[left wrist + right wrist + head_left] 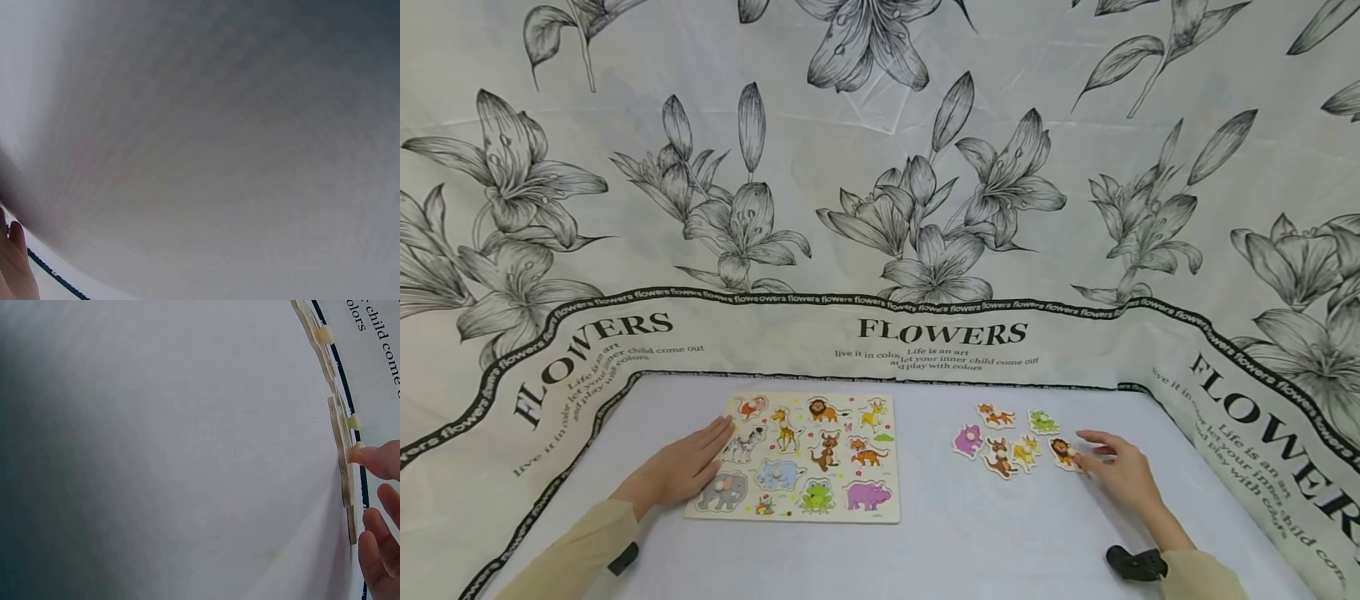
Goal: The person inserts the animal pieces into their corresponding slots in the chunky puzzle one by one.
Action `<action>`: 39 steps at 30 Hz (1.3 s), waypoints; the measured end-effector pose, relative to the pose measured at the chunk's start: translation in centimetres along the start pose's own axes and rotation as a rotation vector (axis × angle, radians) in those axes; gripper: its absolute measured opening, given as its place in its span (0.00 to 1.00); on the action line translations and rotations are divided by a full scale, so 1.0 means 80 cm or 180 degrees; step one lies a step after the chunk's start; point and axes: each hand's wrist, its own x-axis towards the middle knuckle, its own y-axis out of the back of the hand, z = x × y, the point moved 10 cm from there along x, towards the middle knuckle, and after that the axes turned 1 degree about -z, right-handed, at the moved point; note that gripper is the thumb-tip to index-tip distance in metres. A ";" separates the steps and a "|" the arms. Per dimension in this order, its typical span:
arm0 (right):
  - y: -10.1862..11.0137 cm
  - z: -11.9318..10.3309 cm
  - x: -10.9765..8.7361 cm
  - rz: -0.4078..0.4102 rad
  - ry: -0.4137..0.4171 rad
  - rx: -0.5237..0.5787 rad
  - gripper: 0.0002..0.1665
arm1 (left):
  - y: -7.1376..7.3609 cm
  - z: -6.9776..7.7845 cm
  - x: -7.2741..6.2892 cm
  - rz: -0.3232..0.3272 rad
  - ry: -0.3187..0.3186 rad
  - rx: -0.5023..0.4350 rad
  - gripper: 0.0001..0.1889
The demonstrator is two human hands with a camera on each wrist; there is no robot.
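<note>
A wooden animal puzzle board (793,402) lies on the white table at left. My left hand (688,462) rests flat along its left edge, fingers straight and holding nothing; only a bit of a hand (17,269) appears in the left wrist view. At right lies a lion puzzle piece (1062,452), with my right hand (1120,475) beside it. The thumb touches the lion piece, while the other fingers stand apart from it. In the right wrist view the right hand (382,506) has its thumb against the knob of a piece seen edge-on.
Left of the lion lie a purple hippo (968,442), kangaroo (1000,458), yellow goat (1026,452), orange tiger (996,415) and green frog (1043,422) piece. On the board sit an elephant (722,493) and a blue animal (777,475). A flower-printed curtain (925,350) surrounds the table.
</note>
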 end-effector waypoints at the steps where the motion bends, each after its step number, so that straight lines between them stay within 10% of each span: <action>1: -0.001 0.002 0.000 -0.0027 -0.0031 0.0004 0.26 | -0.001 0.000 0.000 -0.0057 0.0032 -0.0028 0.28; 39: -0.021 0.011 0.014 -0.0500 -0.0226 -0.0076 0.24 | -0.006 -0.003 0.002 -0.0238 0.0103 -0.0074 0.29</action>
